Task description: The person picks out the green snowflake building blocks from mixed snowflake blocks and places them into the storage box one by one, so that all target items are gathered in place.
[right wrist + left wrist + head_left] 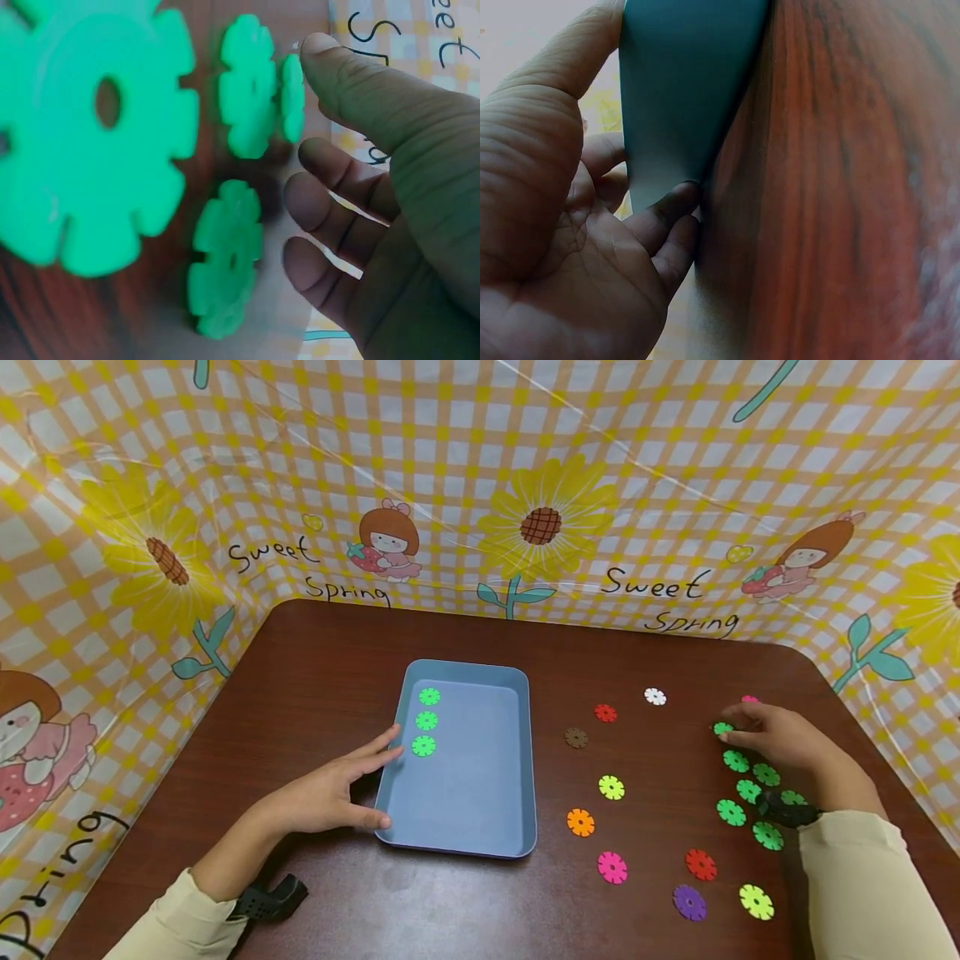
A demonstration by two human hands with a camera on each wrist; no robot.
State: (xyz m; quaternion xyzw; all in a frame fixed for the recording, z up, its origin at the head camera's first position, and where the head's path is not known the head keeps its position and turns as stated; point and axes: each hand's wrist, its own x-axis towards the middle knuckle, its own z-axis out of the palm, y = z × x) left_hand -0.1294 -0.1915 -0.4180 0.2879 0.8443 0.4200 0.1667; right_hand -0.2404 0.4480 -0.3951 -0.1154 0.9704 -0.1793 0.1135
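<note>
My left hand (pixel 322 792) is at the left side of a blue-grey tray (pixel 523 760), fingers spread. The left wrist view shows its thumb at the rim and its fingertips against the outer wall of the tray (pixel 686 82). Three green notched discs (pixel 426 721) lie in a column inside the tray. At the right, my right hand (pixel 787 742) reaches over a green disc (pixel 722 728), with thumb and fingertips around it. In the right wrist view the thumb tip is right at a green disc (pixel 292 97); I cannot tell whether it is pinched.
Several more green discs (pixel 731 812) lie beneath and before the right hand. Between them and the tray are scattered white (pixel 655 697), red (pixel 605 713), brown (pixel 576 737), yellow (pixel 611 787), orange (pixel 581 822), pink (pixel 612 867) and purple discs (pixel 689 902). A checked cloth (pixel 450 443) rises behind the dark wooden table (pixel 330 652).
</note>
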